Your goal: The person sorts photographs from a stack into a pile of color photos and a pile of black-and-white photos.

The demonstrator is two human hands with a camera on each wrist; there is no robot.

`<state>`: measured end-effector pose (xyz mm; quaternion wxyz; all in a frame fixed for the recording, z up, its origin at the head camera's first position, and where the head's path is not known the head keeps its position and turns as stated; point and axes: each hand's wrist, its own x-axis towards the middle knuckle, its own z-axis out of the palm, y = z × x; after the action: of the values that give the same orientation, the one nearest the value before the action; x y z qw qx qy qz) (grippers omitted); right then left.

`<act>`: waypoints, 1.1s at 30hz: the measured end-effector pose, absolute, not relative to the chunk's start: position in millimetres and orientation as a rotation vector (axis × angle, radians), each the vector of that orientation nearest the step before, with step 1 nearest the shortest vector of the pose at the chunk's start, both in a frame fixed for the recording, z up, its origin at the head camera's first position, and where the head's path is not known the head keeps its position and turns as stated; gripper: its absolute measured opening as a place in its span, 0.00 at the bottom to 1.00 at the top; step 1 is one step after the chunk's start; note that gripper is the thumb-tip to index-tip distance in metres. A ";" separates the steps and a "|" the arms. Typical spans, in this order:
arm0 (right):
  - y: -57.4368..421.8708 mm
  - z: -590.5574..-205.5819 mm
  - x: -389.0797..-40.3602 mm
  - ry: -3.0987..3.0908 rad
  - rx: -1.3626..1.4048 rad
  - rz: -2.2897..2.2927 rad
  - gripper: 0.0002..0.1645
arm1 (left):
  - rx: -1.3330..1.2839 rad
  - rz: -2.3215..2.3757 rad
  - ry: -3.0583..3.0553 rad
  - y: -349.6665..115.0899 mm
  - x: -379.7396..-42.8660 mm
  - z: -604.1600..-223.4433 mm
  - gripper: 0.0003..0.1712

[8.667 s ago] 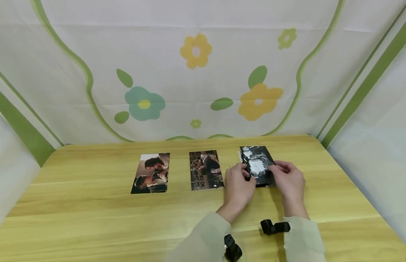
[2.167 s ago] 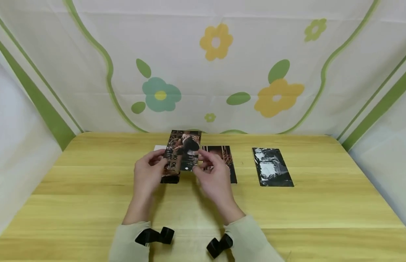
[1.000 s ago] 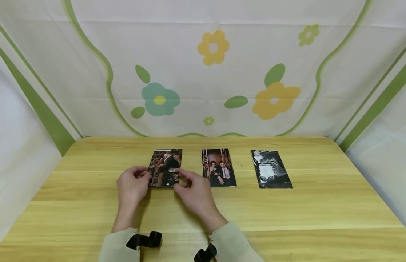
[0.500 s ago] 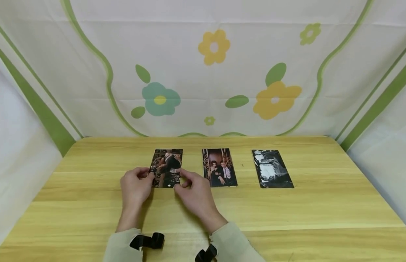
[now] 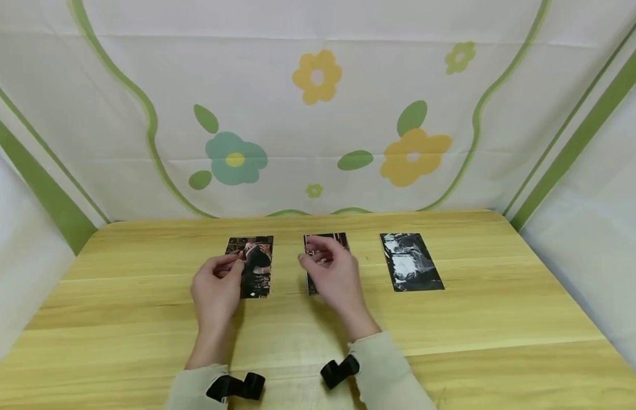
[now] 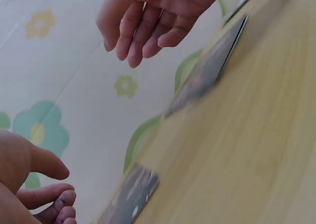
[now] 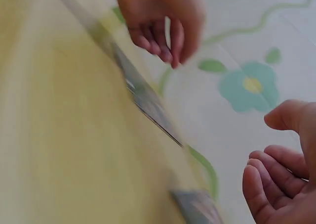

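Observation:
Three photo prints lie in a row. The left photo (image 5: 259,267) shows a dark-clothed figure set sideways. My left hand (image 5: 217,287) hovers over its left edge, fingers loosely bent and holding nothing; in the left wrist view this hand (image 6: 24,179) is apart from the print. My right hand (image 5: 338,279) hangs over the middle photo (image 5: 311,286), hiding most of it. Thumb and fingers of that hand (image 7: 284,179) are spread apart around nothing in the right wrist view. Farther right lies a black-and-white photo (image 5: 411,262), untouched by either hand.
The prints lie on a wood-grain table (image 5: 297,341). A white cloth (image 5: 277,80) with printed flowers rises along its back edge, with cloth at both sides too. Small black cameras (image 5: 341,371) are strapped at both sleeves.
Earlier both hands held the sideways-figure photo, then laid it over the left print. Now both have let go; my right hand has lifted and shifted right over the middle photo.

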<state>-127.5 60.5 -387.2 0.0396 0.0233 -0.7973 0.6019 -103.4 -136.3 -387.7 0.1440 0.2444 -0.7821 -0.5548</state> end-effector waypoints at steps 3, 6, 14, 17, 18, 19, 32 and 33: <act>79.7 -382.4 -136.1 -2.414 0.017 1.846 0.24 | 0.653 -1.678 -2.265 -124.2 -103.9 -383.1 0.15; 97.3 -381.2 -142.9 -2.419 -0.029 1.833 0.25 | 0.594 -1.720 -2.301 -114.3 -103.9 -380.6 0.14; 134.6 -383.3 -148.7 -2.439 -0.159 1.788 0.26 | 0.474 -1.802 -2.331 -86.4 -104.1 -382.6 0.14; 144.1 -384.0 -148.2 -2.427 -0.208 1.795 0.25 | 0.395 -1.822 -2.355 -74.9 -105.4 -384.2 0.14; 146.4 -384.1 -147.7 -2.416 -0.227 1.801 0.25 | 0.372 -1.820 -2.368 -71.2 -105.8 -385.1 0.14; 148.1 -384.3 -147.3 -2.409 -0.243 1.802 0.26 | 0.351 -1.819 -2.381 -67.7 -106.2 -386.2 0.14; 136.6 -400.6 -150.7 -2.694 -0.298 1.606 0.23 | 0.280 -1.540 -2.687 -47.2 -106.8 -407.1 0.32; 135.4 -401.8 -150.6 -2.717 -0.282 1.571 0.24 | 0.277 -1.515 -2.706 -47.1 -106.7 -407.7 0.34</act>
<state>-150.6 135.4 -401.8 -0.0049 -0.0895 -0.8623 0.4984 -106.7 -47.1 -407.7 0.0140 0.0889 -0.8690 -0.4866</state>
